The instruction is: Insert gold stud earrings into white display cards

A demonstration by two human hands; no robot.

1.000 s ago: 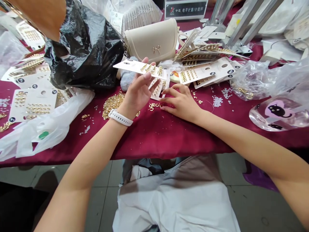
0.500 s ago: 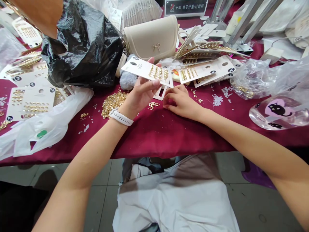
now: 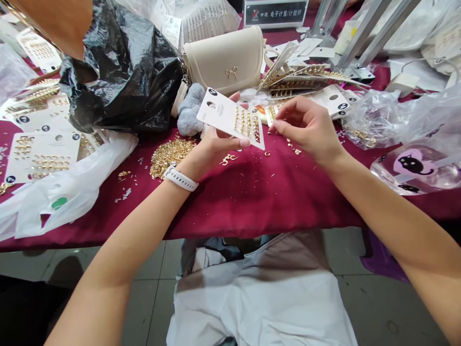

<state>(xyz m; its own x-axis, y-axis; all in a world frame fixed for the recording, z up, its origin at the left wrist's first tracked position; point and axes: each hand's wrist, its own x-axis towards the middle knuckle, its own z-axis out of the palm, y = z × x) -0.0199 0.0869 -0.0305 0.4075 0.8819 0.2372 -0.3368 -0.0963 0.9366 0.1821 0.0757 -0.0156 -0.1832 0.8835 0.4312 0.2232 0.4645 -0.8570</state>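
Observation:
My left hand (image 3: 215, 146), with a white watch band at its wrist, grips a white earring card (image 3: 220, 114) tilted above the cloth. Rows of small gold earrings cover the card's right part. Just right of the card, my right hand (image 3: 312, 129) has its thumb and fingertips pinched together; anything between them is too small to make out. Below the card lie a few loose gold hoop earrings (image 3: 229, 158) and a single small hoop (image 3: 267, 154). A heap of tiny gold pieces (image 3: 169, 156) sits left of my left wrist.
A cream handbag (image 3: 223, 57) and a grey fluffy ball (image 3: 190, 113) stand behind my hands. To the left are a black plastic bag (image 3: 122, 72) and a white plastic bag (image 3: 90, 178). Stacked earring cards (image 3: 302, 79) and clear plastic bags (image 3: 382, 115) lie right.
My right hand has lifted off the cloth and moved right, up beside the card. The card in my left hand has tilted more towards me and shifted slightly right.

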